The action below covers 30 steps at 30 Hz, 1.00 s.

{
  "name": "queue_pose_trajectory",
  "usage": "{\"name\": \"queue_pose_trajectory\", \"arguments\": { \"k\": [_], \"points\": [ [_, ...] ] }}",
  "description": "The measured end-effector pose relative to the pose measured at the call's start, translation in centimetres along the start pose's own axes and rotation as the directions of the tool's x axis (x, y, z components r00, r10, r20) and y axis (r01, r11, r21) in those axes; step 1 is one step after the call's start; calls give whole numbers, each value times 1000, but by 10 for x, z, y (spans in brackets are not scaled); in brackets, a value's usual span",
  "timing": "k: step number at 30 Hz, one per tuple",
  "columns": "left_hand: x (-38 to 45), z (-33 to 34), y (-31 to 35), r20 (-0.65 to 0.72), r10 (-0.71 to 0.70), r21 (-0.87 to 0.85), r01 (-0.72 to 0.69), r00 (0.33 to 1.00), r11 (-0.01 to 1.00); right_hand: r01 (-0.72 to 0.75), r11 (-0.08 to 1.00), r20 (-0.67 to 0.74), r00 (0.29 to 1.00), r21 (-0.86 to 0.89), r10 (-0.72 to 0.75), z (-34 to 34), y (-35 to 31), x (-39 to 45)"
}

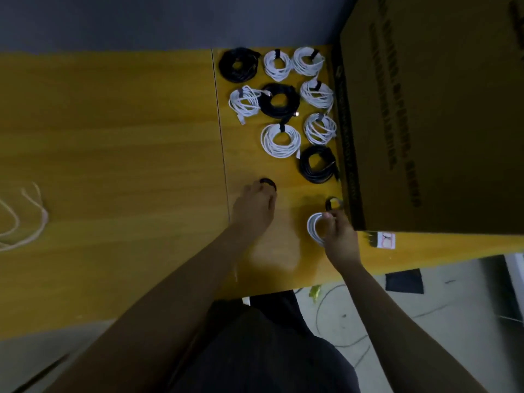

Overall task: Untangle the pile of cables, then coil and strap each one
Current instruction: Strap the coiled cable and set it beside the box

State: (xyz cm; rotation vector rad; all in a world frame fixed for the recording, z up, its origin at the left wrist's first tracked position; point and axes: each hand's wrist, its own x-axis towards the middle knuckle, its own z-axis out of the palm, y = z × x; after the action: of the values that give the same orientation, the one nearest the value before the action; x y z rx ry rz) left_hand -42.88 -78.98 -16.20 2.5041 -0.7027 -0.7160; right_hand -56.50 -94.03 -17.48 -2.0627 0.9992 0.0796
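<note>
Beside the cardboard box: nine strapped coils done; right hand grips a white coil, unstrapped; left hand pinches a black strap; loose cable remains far left

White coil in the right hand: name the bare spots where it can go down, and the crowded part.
Free: the tabletop left of the seam, up to the loose white cable; a smaller patch between left hand and right hand. Crowded: finished coils packed against the cardboard box.
</note>
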Motion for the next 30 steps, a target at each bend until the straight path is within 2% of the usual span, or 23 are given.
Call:
{"name": "queue_pose_trajectory", "arguments": {
  "k": [3, 6, 9, 13, 16, 20, 22, 25, 28, 30],
  "points": [
    [9, 28, 22, 3, 120, 35, -120, 993, 992, 40, 999, -24, 999, -8, -40, -8, 15, 3],
    [23, 53, 41, 60, 261, 22, -262, 964, 965, 81, 996, 7, 997, -49, -81, -13, 26, 0],
    [41, 71, 54, 90, 354, 31, -358, 931, 933, 93, 993, 47, 995, -80, -89, -16, 31, 1],
    [59, 83, 60, 116, 439, 125, -451, 891, 884, 118, 987, 76, 991, -106, -110, -17, 30, 6],
    [57, 80, 55, -18, 428, 32, -427, 904, 903, 148, 987, 63, 988, -61, -144, -16, 24, 8],
    [36, 54, 42, -156, 310, -254, -341, 938, 905, 143, 985, 47, 988, 97, -148, -13, 4, 2],
    [23, 34, 35, -140, 258, -454, -293, 956, 841, 131, 973, 54, 988, 188, -144, -10, -10, 1],
    [5, 2, 21, -82, 123, -708, -144, 989, 691, 114, 950, 151, 975, 292, -163, -2, -40, 0],
    [-7, -25, 4, -17, 9, -820, -19, 1000, 572, 134, 912, 223, 946, 388, -234, 10, -73, -4],
    [-14, -43, -8, 4, -35, -846, 22, 999, 533, 189, 899, 228, 928, 396, -295, 18, -95, -10]
  ]
}}
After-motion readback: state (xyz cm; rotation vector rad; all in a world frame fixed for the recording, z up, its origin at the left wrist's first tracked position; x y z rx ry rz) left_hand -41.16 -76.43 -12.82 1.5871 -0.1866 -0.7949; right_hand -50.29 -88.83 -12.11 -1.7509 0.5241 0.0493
